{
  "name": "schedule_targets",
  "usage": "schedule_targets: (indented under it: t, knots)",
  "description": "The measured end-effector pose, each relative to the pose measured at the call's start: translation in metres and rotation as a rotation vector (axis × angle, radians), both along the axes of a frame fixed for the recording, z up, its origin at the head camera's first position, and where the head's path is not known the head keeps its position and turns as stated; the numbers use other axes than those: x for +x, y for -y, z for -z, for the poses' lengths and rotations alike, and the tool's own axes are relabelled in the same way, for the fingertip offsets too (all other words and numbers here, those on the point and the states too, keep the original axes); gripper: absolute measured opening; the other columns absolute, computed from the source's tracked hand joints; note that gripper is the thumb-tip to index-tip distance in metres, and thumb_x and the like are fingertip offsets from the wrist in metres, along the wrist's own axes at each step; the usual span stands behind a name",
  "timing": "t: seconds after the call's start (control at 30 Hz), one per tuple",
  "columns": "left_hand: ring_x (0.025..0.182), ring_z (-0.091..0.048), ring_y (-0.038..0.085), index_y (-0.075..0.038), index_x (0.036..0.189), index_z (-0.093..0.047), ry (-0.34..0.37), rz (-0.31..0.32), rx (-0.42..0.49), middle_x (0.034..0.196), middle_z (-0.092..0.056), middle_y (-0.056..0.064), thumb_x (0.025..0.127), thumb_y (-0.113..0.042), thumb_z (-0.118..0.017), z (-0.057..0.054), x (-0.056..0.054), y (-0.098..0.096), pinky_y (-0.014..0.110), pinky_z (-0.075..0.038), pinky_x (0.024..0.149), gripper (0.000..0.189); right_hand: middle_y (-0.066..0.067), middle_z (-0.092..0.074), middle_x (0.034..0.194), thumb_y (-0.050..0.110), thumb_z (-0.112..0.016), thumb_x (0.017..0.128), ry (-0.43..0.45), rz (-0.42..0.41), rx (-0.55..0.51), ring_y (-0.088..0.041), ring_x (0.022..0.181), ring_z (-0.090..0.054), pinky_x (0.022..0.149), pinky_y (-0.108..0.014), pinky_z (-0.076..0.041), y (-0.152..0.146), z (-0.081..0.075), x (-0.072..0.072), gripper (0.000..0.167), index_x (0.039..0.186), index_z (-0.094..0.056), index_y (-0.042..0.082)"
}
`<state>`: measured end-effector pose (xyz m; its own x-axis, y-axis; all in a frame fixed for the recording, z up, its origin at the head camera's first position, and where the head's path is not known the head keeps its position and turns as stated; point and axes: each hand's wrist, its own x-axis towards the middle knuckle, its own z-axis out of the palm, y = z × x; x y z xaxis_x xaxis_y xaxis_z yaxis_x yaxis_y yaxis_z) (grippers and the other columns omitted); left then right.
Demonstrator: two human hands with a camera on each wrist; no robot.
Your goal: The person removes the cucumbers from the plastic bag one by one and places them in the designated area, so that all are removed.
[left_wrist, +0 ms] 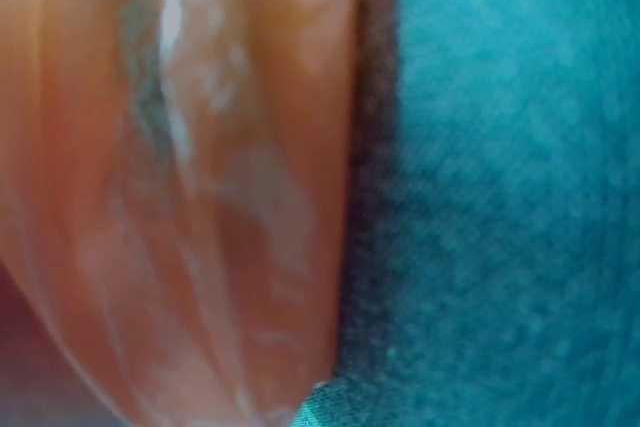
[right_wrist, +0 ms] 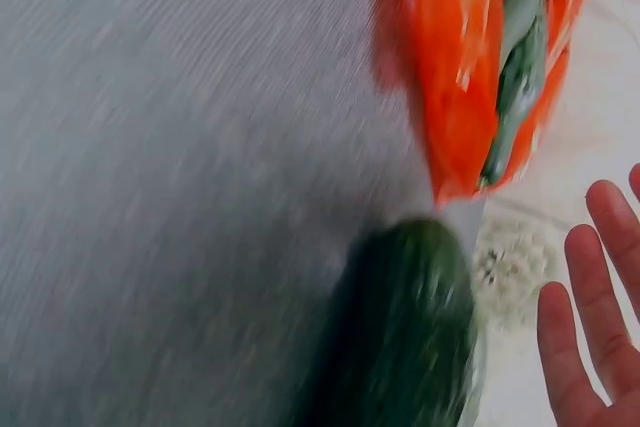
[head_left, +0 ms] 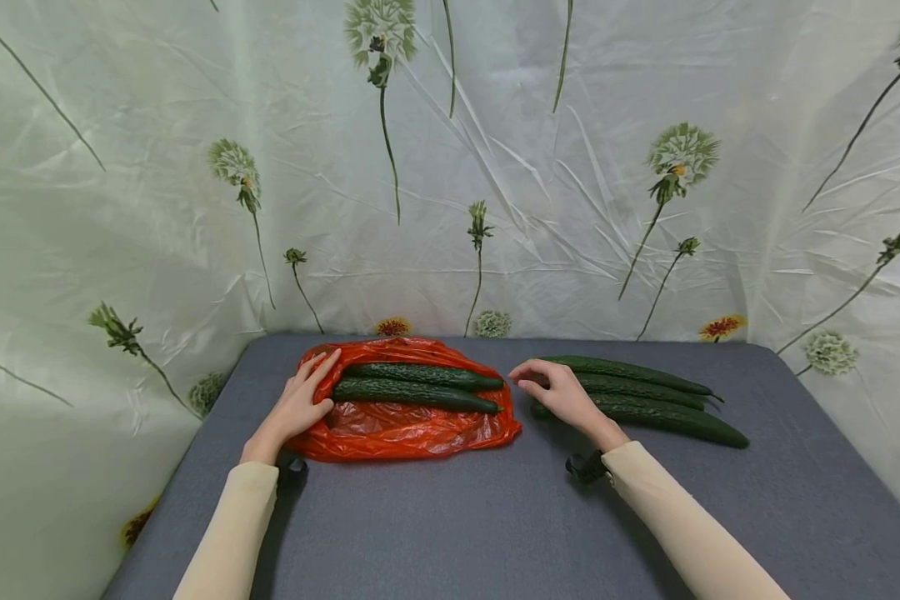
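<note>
A red plastic bag (head_left: 412, 446) lies on its side, with two dark green cucumbers (head_left: 416, 393) showing in its opening. My left hand (head_left: 296, 408) rests on the bag's left end, its fingers stretched out over the plastic. In the left wrist view the bag (left_wrist: 230, 247) fills the left half, and the hand is out of sight. To the right, three more cucumbers (head_left: 660, 414) lie side by side. Above their left ends is my right hand (head_left: 562, 396), holding nothing. The right wrist view shows its fingers (right_wrist: 595, 317) spread apart, beyond a cucumber (right_wrist: 415, 327).
A grey cloth-covered table (head_left: 435, 525) carries everything. Behind it and at the sides hangs a pale curtain (head_left: 495, 167) printed with dandelions. Dark wrist cameras (head_left: 587, 467) sit under both wrists, close to the table.
</note>
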<state>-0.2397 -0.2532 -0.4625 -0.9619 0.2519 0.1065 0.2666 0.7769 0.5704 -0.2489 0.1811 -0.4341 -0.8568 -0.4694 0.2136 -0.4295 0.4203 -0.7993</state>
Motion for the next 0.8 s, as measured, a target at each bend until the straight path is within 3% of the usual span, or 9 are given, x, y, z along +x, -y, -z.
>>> schedule_targets:
  t: [0.17, 0.47, 0.8]
  knots:
    - [0.124, -0.023, 0.059, -0.015, 0.154, -0.021, 0.012, -0.002, -0.007, 0.152, -0.015, 0.024, 0.085, -0.004, -0.056, -0.001, 0.0, -0.001, 0.071, -0.026, 0.091, 0.078, -0.016, -0.065, 0.11, 0.008, -0.055, 0.096, 0.008, -0.041, 0.003, -0.032, 0.094, -0.062, 0.079, -0.044, -0.049, 0.016, 0.001, -0.002, 0.022, 0.114, -0.065, 0.0]
    - [0.125, -0.021, 0.059, -0.018, 0.155, -0.018, 0.024, -0.001, 0.0, 0.153, -0.013, 0.023, 0.085, -0.005, -0.056, 0.001, -0.001, 0.002, 0.071, -0.025, 0.093, 0.08, -0.012, -0.065, 0.109, 0.009, -0.056, 0.096, -0.005, -0.08, 0.012, -0.019, 0.087, -0.062, 0.076, -0.037, -0.049, 0.04, 0.003, -0.004, 0.022, 0.114, -0.065, 0.001]
    - [0.124, -0.022, 0.059, -0.017, 0.155, -0.018, 0.024, 0.006, 0.003, 0.153, -0.013, 0.023, 0.085, -0.005, -0.055, 0.002, -0.001, 0.003, 0.071, -0.025, 0.092, 0.08, -0.005, -0.064, 0.109, 0.007, -0.057, 0.094, 0.008, -0.113, 0.023, -0.019, 0.088, -0.061, 0.074, -0.032, -0.049, 0.066, 0.006, -0.001, 0.02, 0.112, -0.066, 0.004]
